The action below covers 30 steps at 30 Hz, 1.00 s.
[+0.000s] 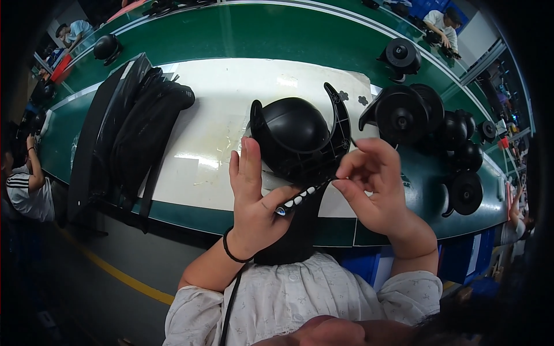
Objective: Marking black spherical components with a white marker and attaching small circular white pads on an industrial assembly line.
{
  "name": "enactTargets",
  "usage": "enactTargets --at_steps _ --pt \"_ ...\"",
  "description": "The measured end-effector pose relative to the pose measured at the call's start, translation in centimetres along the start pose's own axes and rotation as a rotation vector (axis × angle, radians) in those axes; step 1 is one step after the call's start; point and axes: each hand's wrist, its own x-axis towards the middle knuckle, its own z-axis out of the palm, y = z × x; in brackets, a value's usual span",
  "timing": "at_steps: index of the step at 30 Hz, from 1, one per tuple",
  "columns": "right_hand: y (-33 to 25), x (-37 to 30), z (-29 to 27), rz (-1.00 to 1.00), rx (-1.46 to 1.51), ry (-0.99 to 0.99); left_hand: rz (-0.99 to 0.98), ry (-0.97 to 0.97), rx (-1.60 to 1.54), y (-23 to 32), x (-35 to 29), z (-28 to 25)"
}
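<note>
A narrow black strip (297, 200) with a row of white oval pads slants between my hands, close to my body. My left hand (249, 199) has its upper fingers stretched upward, while its thumb lies along the strip's lower end. My right hand (372, 184) pinches at the strip's upper end; its fingertips partly cover what they hold. Just beyond them sits a rounded, glossy black shell (294, 124) with a curved, ribbed black arm (340, 121) rising on its right. Dark material (294, 230) hangs below the strip over the table edge.
Black bags or covers (135, 127) lie piled on the left of the white sheet (213, 86). Several round black parts (402, 118) crowd the right side of the green table (213, 214). Blue bins (467, 254) stand below at right. Other people work beyond the table and at left.
</note>
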Motion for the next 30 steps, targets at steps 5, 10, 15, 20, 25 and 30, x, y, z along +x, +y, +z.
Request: enactTargets --at_steps 5,10,15,20,25,30 --pt "0.3 0.5 0.5 0.209 0.131 -0.027 -0.009 0.003 0.022 0.1 0.0 0.0" --pt "1.0 -0.4 1.5 0.034 -0.097 0.076 -0.009 -0.002 0.019 0.1 0.0 0.2" --pt "1.0 -1.0 1.0 -0.407 -0.587 0.084 -0.039 -0.03 -0.019 0.0 -0.2 0.1" --pt "1.7 0.0 -1.7 0.002 -0.284 0.205 -0.027 -0.004 -0.007 -0.1 -0.2 0.2" --pt "3.0 1.9 -2.4 0.035 -0.185 0.153 -0.004 -0.001 -0.015 -0.3 -0.2 0.2" --pt "3.4 1.8 -1.9 0.094 -0.162 0.151 -0.003 0.007 -0.015 -0.4 -0.3 0.3"
